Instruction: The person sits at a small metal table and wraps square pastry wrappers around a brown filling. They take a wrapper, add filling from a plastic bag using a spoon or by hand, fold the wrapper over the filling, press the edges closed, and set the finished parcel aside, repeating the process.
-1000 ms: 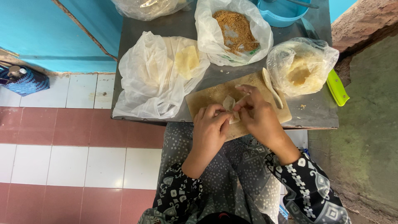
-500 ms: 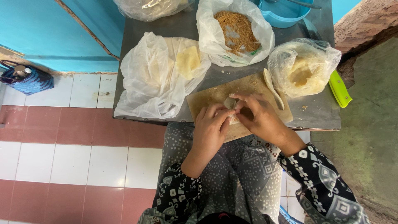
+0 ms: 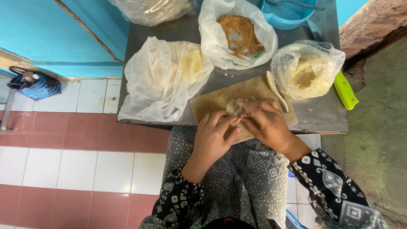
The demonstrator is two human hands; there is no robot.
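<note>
- Both hands meet over a wooden board (image 3: 220,98) at the near edge of a grey metal table (image 3: 322,114).
- Left hand (image 3: 213,138) pinches a small, pale, folded piece of dough (image 3: 234,107) with its fingertips.
- Right hand (image 3: 266,122) grips the same piece of dough from the other side, its fingers curled over it.
- That dough sits just above the board, between the two hands, and the hands touch each other there.
- One pale spoon (image 3: 276,90) lies on the right end of the board, just beside the right hand.
- Left of the board lies a big white plastic bag (image 3: 157,80) with a flat yellow sheet (image 3: 190,65) on it.
- Behind the board, a white bag (image 3: 212,25) stands open with brown crumbs (image 3: 239,34) inside.
- Right of the board, a clear bag (image 3: 307,70) holds something pale and yellowish.
- Another clear bag (image 3: 148,8) shows at the far left of the table, cut off by the top edge.
- Next to it at the far end sits a blue bowl (image 3: 288,17).
- Near the right edge of the table lies a green handle (image 3: 345,90).
- Down on the floor of red and white tiles (image 3: 63,157), a small blue woven bag (image 3: 36,87) rests by the blue wall (image 3: 42,34).
- Both arms wear black sleeves (image 3: 335,191) with white patterns, over a grey dotted lap.
</note>
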